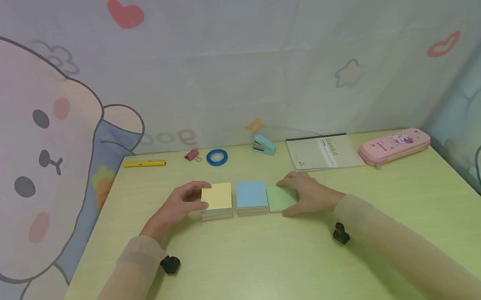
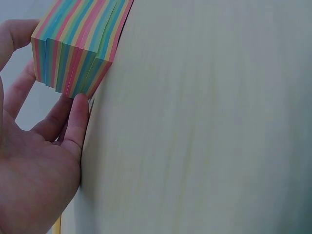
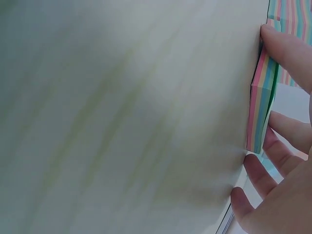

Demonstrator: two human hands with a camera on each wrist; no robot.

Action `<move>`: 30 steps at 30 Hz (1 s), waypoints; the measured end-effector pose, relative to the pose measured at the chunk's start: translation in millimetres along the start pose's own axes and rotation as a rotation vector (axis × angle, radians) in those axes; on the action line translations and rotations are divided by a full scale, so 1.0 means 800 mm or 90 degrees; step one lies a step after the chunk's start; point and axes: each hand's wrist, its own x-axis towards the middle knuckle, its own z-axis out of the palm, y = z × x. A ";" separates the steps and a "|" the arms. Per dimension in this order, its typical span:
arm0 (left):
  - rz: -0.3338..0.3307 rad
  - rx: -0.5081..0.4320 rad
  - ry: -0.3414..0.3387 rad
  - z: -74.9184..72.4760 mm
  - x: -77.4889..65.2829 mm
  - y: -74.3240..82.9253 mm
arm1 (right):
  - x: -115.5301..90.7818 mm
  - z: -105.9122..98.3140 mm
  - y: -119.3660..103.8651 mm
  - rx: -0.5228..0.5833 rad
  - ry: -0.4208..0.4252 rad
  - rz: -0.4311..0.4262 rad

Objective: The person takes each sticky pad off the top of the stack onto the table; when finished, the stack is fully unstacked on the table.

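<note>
Yellow-topped paper stack, pinched by left hand; green-topped stack, pinched by right hand; both hands half-spread.

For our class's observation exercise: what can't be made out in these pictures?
Head: part of the green pad, hidden by the right hand.
Head: fine print on the notebook, too small.
Left wrist: rest of the yellow-topped stack, cut by top edge.
Right wrist: striped sheets, cut by right edge.

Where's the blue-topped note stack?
Just right of centre in the head view: the blue-topped stack sits between the yellow-topped stack on its left and the green-topped stack on its right.
</note>
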 end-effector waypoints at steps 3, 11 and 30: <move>0.006 -0.003 -0.001 0.000 0.002 -0.001 | 0.000 -0.003 -0.002 0.005 -0.002 0.007; 0.019 0.005 0.000 0.001 0.001 -0.003 | 0.015 -0.011 -0.037 0.095 0.021 0.003; 0.012 -0.005 0.000 0.000 -0.002 -0.002 | 0.062 0.025 -0.080 0.056 0.003 -0.030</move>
